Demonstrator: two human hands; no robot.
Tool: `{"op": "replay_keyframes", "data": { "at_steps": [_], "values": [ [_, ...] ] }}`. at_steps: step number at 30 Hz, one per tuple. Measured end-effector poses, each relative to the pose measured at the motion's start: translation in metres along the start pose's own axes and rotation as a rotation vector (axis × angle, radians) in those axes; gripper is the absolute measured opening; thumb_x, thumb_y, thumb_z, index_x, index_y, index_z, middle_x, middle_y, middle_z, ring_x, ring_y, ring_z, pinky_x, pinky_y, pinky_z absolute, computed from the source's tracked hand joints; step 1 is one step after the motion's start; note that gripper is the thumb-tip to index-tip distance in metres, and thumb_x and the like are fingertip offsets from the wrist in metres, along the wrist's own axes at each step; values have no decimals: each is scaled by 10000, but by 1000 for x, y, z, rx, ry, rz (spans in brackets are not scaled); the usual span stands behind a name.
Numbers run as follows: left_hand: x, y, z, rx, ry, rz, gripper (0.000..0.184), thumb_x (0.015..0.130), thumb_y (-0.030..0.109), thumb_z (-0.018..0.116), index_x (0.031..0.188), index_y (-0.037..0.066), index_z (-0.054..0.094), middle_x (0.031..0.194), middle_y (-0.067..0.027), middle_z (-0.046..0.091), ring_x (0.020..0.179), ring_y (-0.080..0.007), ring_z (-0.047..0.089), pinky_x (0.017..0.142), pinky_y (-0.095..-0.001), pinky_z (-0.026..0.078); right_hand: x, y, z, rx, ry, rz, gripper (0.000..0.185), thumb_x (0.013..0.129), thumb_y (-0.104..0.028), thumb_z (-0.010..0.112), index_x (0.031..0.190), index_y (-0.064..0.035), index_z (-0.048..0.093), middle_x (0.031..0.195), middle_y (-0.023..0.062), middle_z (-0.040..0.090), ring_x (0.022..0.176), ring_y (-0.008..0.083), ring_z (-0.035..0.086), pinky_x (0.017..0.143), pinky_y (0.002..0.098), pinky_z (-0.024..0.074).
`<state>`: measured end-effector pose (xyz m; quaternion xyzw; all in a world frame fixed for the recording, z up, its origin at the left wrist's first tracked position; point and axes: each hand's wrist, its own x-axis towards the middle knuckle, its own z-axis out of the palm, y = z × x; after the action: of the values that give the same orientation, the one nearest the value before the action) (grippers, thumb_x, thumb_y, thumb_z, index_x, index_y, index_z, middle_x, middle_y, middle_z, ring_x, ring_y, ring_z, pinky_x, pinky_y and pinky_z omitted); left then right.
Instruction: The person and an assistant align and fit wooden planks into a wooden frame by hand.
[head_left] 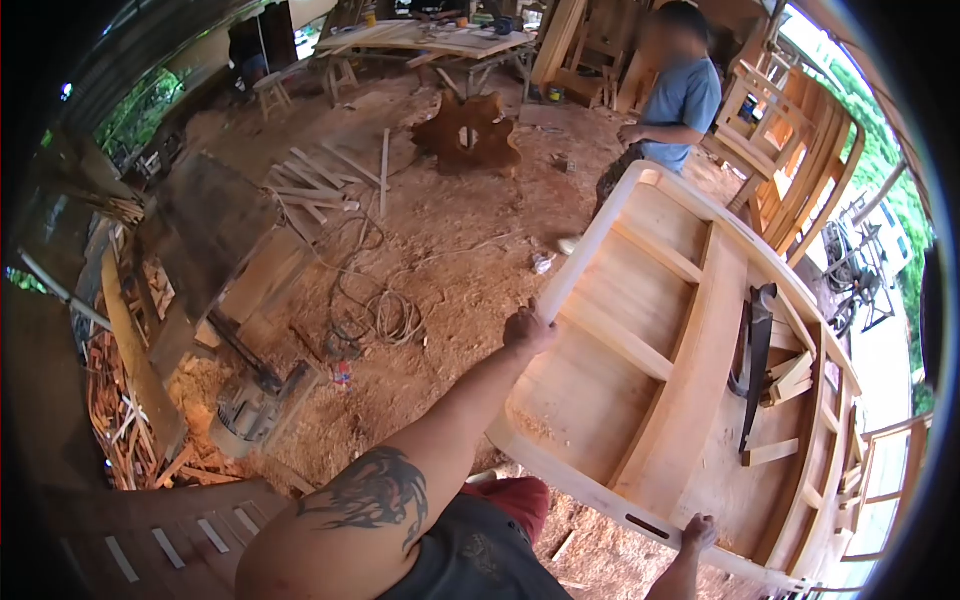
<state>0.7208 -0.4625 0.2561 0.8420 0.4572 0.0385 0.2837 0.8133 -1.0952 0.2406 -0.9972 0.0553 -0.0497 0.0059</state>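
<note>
A large, pale framed wooden panel [690, 400] with crosswise ribs and rounded corners lies in front of me on the right, tilted in the head view. Closed around its left edge is my left hand [530, 330], the tattooed arm stretched out. My right hand [698, 533] is wrapped over the near edge, close to a dark slot [648, 526] in the rim; its fingertips are partly hidden. On the panel rests a handsaw [758, 360] with a dark blade. Short wood blocks [790, 380] lie beside the saw.
A person in a blue shirt [680, 105] stands beyond the panel's far end. Coiled hose or cable [395, 318] and loose wood strips [310, 182] lie on the sawdust floor. A machine [255, 405] stands left, a star-shaped wood piece [467, 135] ahead, stacked frames [800, 150] at right.
</note>
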Motion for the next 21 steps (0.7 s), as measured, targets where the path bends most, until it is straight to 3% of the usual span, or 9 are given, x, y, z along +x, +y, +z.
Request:
{"op": "replay_keyframes", "data": {
  "at_steps": [8, 15, 21],
  "values": [
    [-3, -1, -7, -40, -26, 8, 600, 833, 361, 634, 1290, 35, 423, 1146, -259, 631, 1026, -389, 673, 887, -465, 557, 0, 0, 1, 7, 4, -1, 345, 843, -309, 531, 853, -9, 702, 879, 263, 689, 851, 439, 650, 806, 539, 490],
    [-8, 4, -13, -37, -3, -22, 643, 899, 537, 540, 1278, 26, 449, 1133, -258, 641, 1026, -397, 674, 878, -474, 557, -4, -4, -6, -5, 20, -8, 342, 840, -311, 532, 855, -14, 701, 858, 267, 691, 843, 443, 657, 803, 548, 491],
    [-4, -1, -4, -50, 15, 0, 668, 914, 572, 514, 1285, 20, 453, 1145, -262, 639, 1029, -407, 670, 876, -478, 556, -1, 0, -1, -4, 15, -9, 336, 839, -312, 533, 856, -23, 703, 842, 266, 690, 833, 448, 659, 796, 553, 493]
  ]
}}
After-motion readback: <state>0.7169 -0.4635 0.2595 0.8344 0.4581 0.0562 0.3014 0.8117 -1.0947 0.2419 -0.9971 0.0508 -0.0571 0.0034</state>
